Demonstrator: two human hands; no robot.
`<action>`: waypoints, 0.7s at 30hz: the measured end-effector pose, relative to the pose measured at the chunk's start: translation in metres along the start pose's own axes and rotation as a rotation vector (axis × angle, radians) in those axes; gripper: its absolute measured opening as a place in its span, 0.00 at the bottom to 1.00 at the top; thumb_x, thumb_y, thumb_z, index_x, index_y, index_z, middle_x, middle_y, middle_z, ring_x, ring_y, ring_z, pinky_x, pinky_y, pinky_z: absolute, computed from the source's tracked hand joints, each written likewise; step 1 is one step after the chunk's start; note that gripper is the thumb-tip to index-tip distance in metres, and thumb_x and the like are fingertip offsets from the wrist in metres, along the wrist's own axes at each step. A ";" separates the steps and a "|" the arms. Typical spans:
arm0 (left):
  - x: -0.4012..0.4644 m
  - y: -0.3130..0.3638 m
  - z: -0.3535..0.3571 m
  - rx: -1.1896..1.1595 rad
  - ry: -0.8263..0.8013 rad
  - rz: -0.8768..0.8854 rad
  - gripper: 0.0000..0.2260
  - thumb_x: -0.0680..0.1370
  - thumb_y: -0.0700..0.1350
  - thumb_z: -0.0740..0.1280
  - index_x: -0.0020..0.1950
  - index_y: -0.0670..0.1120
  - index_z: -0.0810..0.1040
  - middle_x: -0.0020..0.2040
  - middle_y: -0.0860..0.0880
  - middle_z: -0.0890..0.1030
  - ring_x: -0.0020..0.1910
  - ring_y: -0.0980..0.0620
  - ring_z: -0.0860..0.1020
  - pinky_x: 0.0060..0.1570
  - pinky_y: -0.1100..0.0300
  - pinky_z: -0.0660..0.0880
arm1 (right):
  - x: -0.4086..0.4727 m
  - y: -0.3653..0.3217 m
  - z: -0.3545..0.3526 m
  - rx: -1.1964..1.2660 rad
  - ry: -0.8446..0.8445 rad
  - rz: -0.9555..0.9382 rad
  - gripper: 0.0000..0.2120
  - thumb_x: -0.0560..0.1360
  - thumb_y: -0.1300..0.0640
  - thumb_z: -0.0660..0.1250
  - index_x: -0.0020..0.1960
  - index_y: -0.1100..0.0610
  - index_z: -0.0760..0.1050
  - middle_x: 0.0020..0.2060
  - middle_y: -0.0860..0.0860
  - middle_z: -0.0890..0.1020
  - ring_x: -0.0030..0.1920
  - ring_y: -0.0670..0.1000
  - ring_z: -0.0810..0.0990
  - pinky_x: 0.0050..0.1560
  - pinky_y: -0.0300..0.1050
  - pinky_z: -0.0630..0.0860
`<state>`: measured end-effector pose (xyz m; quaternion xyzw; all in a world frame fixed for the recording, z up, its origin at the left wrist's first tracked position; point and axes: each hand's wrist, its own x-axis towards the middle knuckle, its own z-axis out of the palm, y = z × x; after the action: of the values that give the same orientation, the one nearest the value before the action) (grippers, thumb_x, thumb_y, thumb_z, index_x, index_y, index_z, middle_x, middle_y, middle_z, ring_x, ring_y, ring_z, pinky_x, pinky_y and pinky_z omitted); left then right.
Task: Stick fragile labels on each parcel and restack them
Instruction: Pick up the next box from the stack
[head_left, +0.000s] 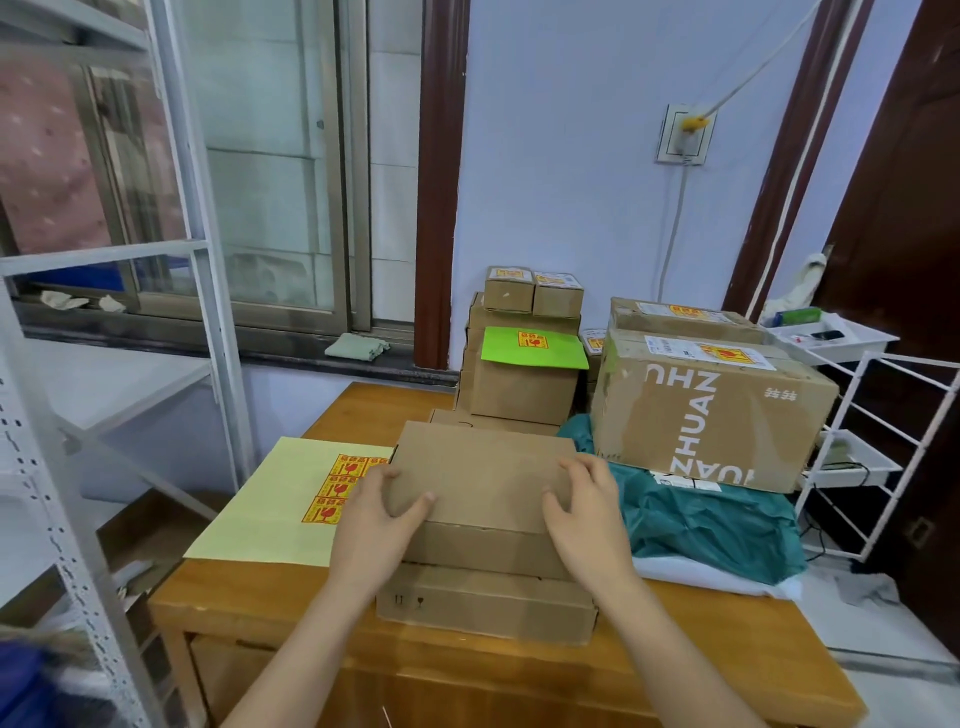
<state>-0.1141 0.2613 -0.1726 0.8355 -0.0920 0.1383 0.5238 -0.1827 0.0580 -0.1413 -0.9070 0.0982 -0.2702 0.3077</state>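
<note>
**Both hands on an unlabelled parcel, labelled stacks waiting behind**

Nearest the camera, two bare forearms reach forward over a wooden table (249, 597) to a flat cardboard parcel (483, 473). It sits on top of a second flat box (488, 603), which rests on the table's front edge.

Going left to right: a pale yellow backing sheet (260, 514) lies flat on the table, carrying a few red-and-yellow fragile labels (337, 488) near its right edge, just beside the parcel. The left hand (376, 519) grips the parcel's left end, thumb curled over the top and fingers wrapped round the side. The right hand (584, 512) holds the right end, its fingers bent onto the top face. No label shows on the top of this parcel.

Further back, a stack of brown boxes (519, 384) against the wall already carries labels, including one on a green sheet (535, 347). To the right, a large printed carton (711, 410) and another behind it also show labels, resting by a teal plastic bag (717, 525).

Judging by this, most parcels look done; the held parcel and probably the box beneath it remain to be labelled and stacked.
</note>
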 end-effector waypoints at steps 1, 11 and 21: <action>-0.001 -0.001 0.000 -0.012 0.000 0.006 0.21 0.74 0.53 0.70 0.64 0.50 0.70 0.58 0.55 0.72 0.57 0.53 0.71 0.54 0.54 0.74 | 0.004 -0.005 0.002 -0.018 -0.011 -0.025 0.19 0.79 0.58 0.60 0.69 0.59 0.68 0.65 0.51 0.68 0.68 0.50 0.63 0.61 0.40 0.64; 0.014 -0.028 -0.027 -0.351 -0.015 -0.133 0.09 0.78 0.48 0.66 0.58 0.54 0.75 0.55 0.56 0.77 0.56 0.55 0.75 0.56 0.55 0.75 | 0.061 -0.051 0.040 -0.089 -0.292 -0.229 0.13 0.78 0.59 0.59 0.57 0.61 0.78 0.52 0.53 0.75 0.56 0.53 0.73 0.56 0.45 0.70; 0.058 -0.110 -0.048 0.375 0.060 -0.274 0.17 0.78 0.47 0.65 0.64 0.41 0.75 0.65 0.42 0.75 0.64 0.42 0.70 0.64 0.48 0.67 | 0.062 -0.028 0.059 -0.131 -0.307 -0.276 0.15 0.79 0.55 0.60 0.63 0.57 0.75 0.57 0.49 0.75 0.61 0.49 0.69 0.63 0.44 0.68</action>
<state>-0.0328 0.3518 -0.2271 0.9183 0.0652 0.1053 0.3760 -0.0977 0.0887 -0.1370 -0.9604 -0.0576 -0.1615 0.2195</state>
